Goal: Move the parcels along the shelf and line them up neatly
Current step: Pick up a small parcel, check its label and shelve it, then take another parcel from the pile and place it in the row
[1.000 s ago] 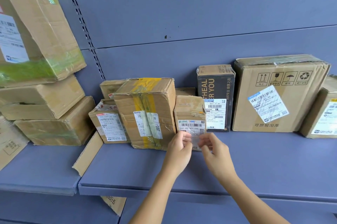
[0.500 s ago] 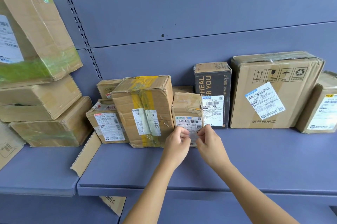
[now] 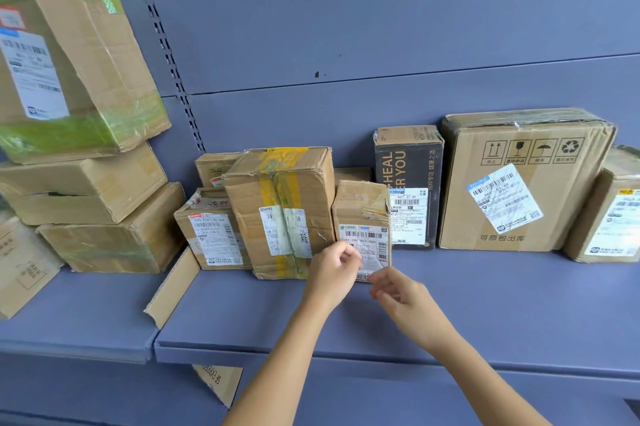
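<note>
Just right of the yellow-taped carton (image 3: 280, 210), touching its side, the small parcel (image 3: 362, 214) stood upright on the shelf (image 3: 485, 307), its front a little further back than the carton's. The left hand (image 3: 334, 269) lay against the parcel's lower front with its fingers curled at the edge of the shipping label (image 3: 367, 238); whether it pinched the label or only touched it could not be told. The right hand (image 3: 398, 290) hovered low, further right of the carton, with fingers loosely bent, nothing visible in them, and its fingertips close to the parcel's bottom edge.

The parcel looked light: small, with thin, dented, creased cardboard that would give under a hard squeeze. The glossy label seemed to lift at its foot and made a poor hold. A grip across both side walls, or a flat push on the front, seemed safer. The black box (image 3: 408, 162) stood further right of the carton, set back.
</note>
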Available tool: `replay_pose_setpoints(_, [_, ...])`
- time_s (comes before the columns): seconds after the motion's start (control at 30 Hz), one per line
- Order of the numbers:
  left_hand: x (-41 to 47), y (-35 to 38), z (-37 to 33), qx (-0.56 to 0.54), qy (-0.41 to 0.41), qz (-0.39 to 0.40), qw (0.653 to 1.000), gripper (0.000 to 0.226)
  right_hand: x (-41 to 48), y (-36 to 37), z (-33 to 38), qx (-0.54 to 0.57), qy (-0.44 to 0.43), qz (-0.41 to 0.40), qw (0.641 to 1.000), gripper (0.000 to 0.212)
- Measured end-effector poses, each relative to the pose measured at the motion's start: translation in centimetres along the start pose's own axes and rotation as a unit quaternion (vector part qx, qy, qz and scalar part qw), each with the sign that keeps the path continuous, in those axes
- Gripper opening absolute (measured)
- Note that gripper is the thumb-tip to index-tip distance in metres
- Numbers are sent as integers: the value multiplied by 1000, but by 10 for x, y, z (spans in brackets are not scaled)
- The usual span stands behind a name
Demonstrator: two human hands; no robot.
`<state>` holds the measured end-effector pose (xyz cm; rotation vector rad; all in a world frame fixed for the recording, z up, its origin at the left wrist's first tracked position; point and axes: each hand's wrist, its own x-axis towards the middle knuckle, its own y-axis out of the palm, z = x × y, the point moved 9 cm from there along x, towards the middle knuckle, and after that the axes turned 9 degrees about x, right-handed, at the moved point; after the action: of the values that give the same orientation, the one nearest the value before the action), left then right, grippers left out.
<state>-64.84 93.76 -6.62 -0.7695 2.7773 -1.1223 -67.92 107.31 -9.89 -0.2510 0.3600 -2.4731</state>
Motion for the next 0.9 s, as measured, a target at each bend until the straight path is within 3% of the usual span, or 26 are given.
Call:
replay_pose_setpoints(0.3, [-11,1,-3,-15,-15,19,1000,15,-14,-6,-1,-6,-3,26,1000,30])
replay_pose_setpoints(0.5, [-35,-43,6,-68,-22,-64,995,18,-11,17,27,9,-47,55,997,36])
replay_pose_setpoints(0.77, [-72,-119,48,-16,-57,-177,982,14,-21,69,78,-37,-144,56,987,47])
replay_pose_setpoints(0.9, [-89,-158,72,90,-53,-175,979,32,-26,123,111,-66,-180,79,978,51])
